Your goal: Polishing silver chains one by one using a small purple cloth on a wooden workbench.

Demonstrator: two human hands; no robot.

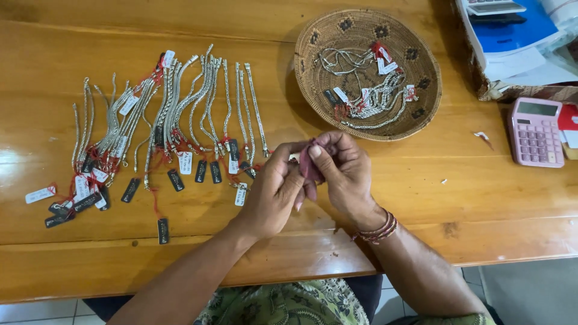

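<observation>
My left hand [271, 192] and my right hand [346, 171] meet above the wooden table [457, 192], near its front edge. Together they pinch a small dark red piece, perhaps cloth [306, 165], between thumbs and fingers. What lies inside it is hidden. A red beaded bracelet [378, 230] circles my right wrist. To the left, several silver chain bracelets [174, 114] lie side by side in rows, each with a red thread and a black or white tag. A round woven basket [421, 66] beyond my hands holds a few more tagged silver chains [373, 99].
A pink calculator [534, 131] lies at the right edge of the table. Behind it a box with blue and white papers [512, 36] fills the far right corner. A small scrap [481, 136] lies near the calculator. Tiled floor shows below the table edge.
</observation>
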